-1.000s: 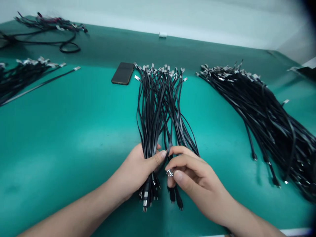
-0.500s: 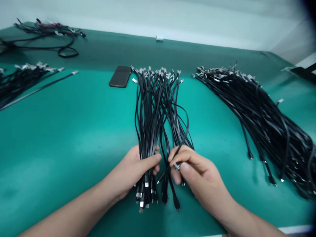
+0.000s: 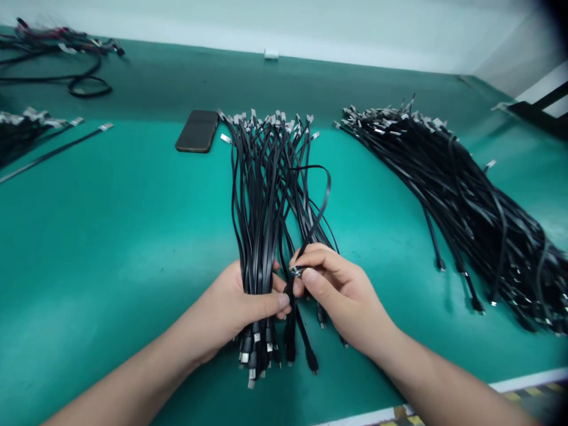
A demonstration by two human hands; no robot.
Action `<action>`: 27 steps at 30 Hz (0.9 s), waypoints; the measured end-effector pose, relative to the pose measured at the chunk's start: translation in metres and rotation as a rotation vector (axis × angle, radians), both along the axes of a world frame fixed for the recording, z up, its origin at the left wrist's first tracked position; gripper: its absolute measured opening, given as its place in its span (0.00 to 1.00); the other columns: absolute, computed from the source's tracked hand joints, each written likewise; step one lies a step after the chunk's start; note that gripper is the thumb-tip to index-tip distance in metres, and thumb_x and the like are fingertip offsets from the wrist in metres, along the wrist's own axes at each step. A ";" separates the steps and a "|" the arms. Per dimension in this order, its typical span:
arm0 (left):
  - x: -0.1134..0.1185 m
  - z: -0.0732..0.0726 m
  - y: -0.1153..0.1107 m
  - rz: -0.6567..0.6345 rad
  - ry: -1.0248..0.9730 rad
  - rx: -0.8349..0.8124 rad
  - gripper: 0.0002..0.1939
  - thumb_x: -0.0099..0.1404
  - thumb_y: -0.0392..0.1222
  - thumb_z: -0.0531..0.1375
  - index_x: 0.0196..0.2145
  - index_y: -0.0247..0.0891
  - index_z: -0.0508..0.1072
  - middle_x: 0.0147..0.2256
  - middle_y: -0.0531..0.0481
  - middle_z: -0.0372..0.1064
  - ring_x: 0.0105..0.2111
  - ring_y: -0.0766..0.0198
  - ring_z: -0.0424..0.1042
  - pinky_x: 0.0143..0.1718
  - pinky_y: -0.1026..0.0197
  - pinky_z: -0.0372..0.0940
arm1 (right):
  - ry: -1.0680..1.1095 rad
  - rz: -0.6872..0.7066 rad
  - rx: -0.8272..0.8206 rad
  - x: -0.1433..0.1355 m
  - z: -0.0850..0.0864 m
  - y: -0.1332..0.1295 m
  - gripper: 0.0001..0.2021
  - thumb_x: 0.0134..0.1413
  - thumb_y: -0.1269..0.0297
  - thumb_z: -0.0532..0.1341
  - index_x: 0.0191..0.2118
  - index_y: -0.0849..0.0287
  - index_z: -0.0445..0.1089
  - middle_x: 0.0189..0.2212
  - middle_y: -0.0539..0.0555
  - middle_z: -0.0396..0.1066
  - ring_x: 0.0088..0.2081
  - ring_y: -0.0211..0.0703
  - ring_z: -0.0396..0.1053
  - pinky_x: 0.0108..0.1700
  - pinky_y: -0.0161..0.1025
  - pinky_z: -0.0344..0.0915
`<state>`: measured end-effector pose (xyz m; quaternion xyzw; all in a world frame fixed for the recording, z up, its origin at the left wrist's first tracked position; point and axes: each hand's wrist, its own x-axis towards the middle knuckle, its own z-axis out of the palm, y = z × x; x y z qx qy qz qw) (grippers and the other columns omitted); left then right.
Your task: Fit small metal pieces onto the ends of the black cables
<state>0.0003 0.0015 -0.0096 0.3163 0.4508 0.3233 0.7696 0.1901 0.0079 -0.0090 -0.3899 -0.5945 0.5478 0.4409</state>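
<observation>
Holding the main bundle of black cables [image 3: 257,225] near its lower end, the left hand [image 3: 231,305] is closed round it, thumb laid across the top; the plugs [image 3: 244,357] stick out below the grip. The right hand [image 3: 341,290] has thumb and fingers pinched together on a small metal connector [image 3: 296,271], close beside the left thumb; a single cable [image 3: 327,189] arches above this hand. As to progress, most of the strands in the central spread appear to be gathered in the left grip. A smaller group of cables [image 3: 308,213] lies outside it, on the right-hand side, some ends passing beneath or beside the right hand; these remain ungathered. An exact count cannot be given, as the strands overlap. The far silver plugs [image 3: 288,125] are fanned unevenly on the green desk [image 3: 133,236], near a phone [image 3: 197,131] lying flat to their left. Well apart on the right is a large pile of similar cables [image 3: 479,219], held by neither hand. A further pile [image 3: 22,136] is partly in view at the left edge, with a tangle of leads [image 3: 66,40] behind it.
</observation>
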 end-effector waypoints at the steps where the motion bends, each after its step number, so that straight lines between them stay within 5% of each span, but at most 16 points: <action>1: 0.000 0.000 0.000 -0.005 0.004 0.005 0.17 0.58 0.35 0.71 0.40 0.37 0.69 0.27 0.58 0.76 0.28 0.69 0.75 0.34 0.65 0.68 | 0.014 0.009 -0.003 -0.001 -0.001 0.000 0.04 0.64 0.65 0.61 0.39 0.57 0.73 0.36 0.51 0.70 0.31 0.36 0.74 0.34 0.37 0.74; 6: 0.002 0.002 -0.002 0.021 0.039 -0.022 0.16 0.56 0.35 0.71 0.37 0.37 0.68 0.26 0.57 0.75 0.28 0.68 0.75 0.33 0.64 0.68 | 0.009 -0.096 -0.085 0.002 0.001 -0.004 0.05 0.68 0.61 0.58 0.41 0.55 0.69 0.31 0.49 0.75 0.27 0.36 0.74 0.30 0.34 0.73; 14: 0.006 0.008 0.000 0.063 0.057 -0.068 0.18 0.52 0.35 0.71 0.36 0.37 0.67 0.25 0.59 0.73 0.27 0.68 0.75 0.31 0.65 0.67 | -0.559 -0.063 0.078 0.013 0.011 -0.005 0.07 0.64 0.64 0.60 0.36 0.58 0.73 0.20 0.47 0.69 0.18 0.34 0.61 0.19 0.33 0.57; 27: 0.003 0.002 -0.004 0.061 0.120 -0.011 0.17 0.54 0.33 0.69 0.40 0.37 0.69 0.27 0.60 0.73 0.28 0.68 0.74 0.33 0.63 0.67 | -0.599 0.020 0.016 0.012 0.011 -0.004 0.08 0.63 0.64 0.61 0.34 0.58 0.76 0.17 0.44 0.61 0.19 0.33 0.54 0.19 0.32 0.52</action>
